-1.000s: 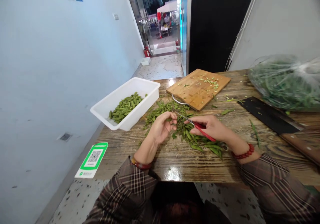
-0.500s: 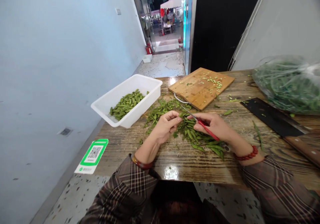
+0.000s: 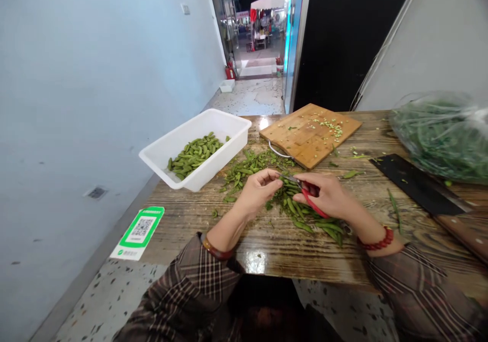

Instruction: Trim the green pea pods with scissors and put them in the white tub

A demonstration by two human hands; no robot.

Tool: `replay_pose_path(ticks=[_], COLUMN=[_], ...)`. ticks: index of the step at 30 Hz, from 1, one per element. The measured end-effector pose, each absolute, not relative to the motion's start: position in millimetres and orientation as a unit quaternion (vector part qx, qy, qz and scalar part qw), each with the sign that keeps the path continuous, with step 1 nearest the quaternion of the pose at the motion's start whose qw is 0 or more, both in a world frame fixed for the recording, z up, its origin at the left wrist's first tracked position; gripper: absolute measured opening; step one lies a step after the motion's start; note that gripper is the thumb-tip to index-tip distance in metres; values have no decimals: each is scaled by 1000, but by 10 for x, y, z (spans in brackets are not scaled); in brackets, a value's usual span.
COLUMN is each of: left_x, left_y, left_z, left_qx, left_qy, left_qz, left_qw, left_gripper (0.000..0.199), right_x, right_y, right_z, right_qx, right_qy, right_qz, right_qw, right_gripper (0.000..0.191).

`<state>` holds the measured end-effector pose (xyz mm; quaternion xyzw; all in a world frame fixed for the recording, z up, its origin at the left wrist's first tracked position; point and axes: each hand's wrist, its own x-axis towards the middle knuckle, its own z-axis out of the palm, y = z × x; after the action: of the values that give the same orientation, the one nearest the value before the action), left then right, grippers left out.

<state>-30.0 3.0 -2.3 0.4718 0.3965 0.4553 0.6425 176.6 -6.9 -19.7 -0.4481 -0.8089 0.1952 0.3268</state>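
Observation:
In the head view my left hand (image 3: 259, 192) is closed, thumb and forefinger pinched at the tip of a green soybean pod, mostly hidden by the fingers. Facing it, my right hand (image 3: 332, 193) grips red-handled scissors (image 3: 314, 205). Their blades point left and reach the left fingertips. Beneath and in front of both hands lies a heap of whole soybean pods (image 3: 302, 225). Behind the left hand, smaller green pods and scraps (image 3: 247, 167) are spread on the wooden table (image 3: 305, 260). Several pods (image 3: 196, 154) rest in a white plastic tray (image 3: 224, 158) at the left.
A wooden cutting board (image 3: 295, 141) with chopped green bits stands behind the hands. On the right lie a cleaver (image 3: 417, 184) and a clear plastic bag of greens (image 3: 442, 138). A green-and-white QR card (image 3: 141, 232) sits at the table's left edge.
The scissors have turned, and their blades now meet the left fingertips; before, they pointed up and away. My right-hand fingers have curled further round the handles. The view has shifted slightly.

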Motion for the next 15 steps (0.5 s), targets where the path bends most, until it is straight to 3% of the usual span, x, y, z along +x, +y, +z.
replay_pose_path(ticks=[15], left_x=[-318], left_y=[69], left_z=[-108], left_qx=[610], left_qy=[395], left_qz=[452], left_qw=[518], left_gripper=[24], right_x=[1731], right_y=[-138], right_z=[-203], right_qx=[-436], right_qy=[-824], right_qz=[157], right_qw=[326], right_gripper=[40])
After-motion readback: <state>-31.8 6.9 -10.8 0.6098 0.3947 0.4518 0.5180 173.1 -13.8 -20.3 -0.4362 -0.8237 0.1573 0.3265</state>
